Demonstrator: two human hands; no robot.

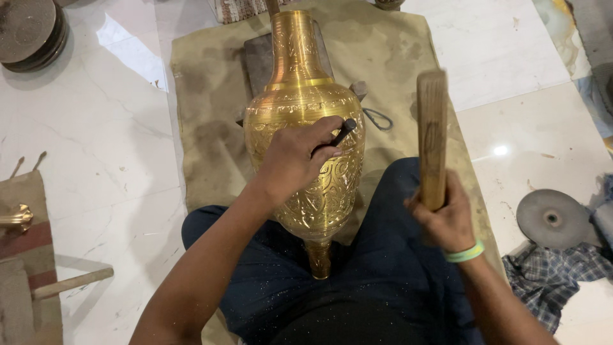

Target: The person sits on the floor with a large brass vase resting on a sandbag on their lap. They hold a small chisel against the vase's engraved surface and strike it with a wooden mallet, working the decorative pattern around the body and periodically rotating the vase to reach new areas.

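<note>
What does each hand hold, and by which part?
Left hand: dark chisel, gripped along its shaft against the brass vase. Right hand: wooden mallet, by its lower end.

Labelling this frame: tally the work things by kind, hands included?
Hands: 2, left hand, right hand
Engraved brass vase: 1
Dark punch: 1
Wooden mallet, raised: 1
Grey discs: 2, disc stack, disc at right
Loose wooden handle: 1
Total: 8

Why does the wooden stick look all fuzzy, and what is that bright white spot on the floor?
In the head view, the wooden stick in the right hand is smeared by motion blur; the left hand and brass vase look sharp; the spot is lamp glare on the shiny marble floor.
</note>
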